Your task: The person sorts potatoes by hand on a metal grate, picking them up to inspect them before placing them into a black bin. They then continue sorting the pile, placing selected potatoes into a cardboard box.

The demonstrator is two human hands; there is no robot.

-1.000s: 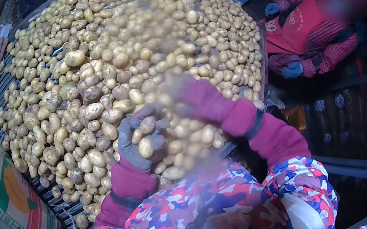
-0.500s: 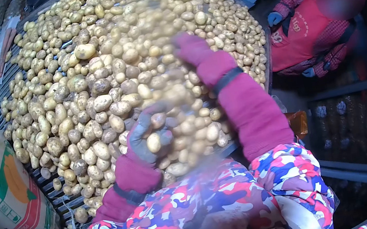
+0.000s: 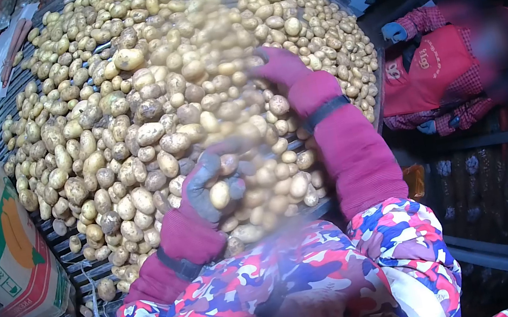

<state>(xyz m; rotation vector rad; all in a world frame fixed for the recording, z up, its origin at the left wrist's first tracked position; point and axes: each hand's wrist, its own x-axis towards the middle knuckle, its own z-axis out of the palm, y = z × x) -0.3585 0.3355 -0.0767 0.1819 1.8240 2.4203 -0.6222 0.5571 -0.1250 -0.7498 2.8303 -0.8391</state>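
A broad heap of potatoes [image 3: 141, 135], some pale and some soil-stained, covers a slatted surface before me. My left hand [image 3: 201, 191], in a grey glove, curls low in the near part of the heap. Against its palm and fingers sit a pale potato [image 3: 219, 194] and another just above it. Farther out, my right hand [image 3: 281, 67], in a pinkish covering, reaches over the heap with its fingertips among small potatoes. A blurred strip in the middle of the view hides what those fingertips do.
A printed cardboard carton [image 3: 10, 250] stands at the left edge of the slats [image 3: 76, 268]. Long brown sticks [image 3: 16, 51] lie on a white sheet at the upper left. A co-worker in a red apron [image 3: 423, 76] is beyond the right rim, with an orange box [image 3: 415, 181] nearer me.
The whole view has shifted a little, and the co-worker appears farther right and lower. My left hand keeps its potatoes. Bare slats now show among the potatoes below my right hand.
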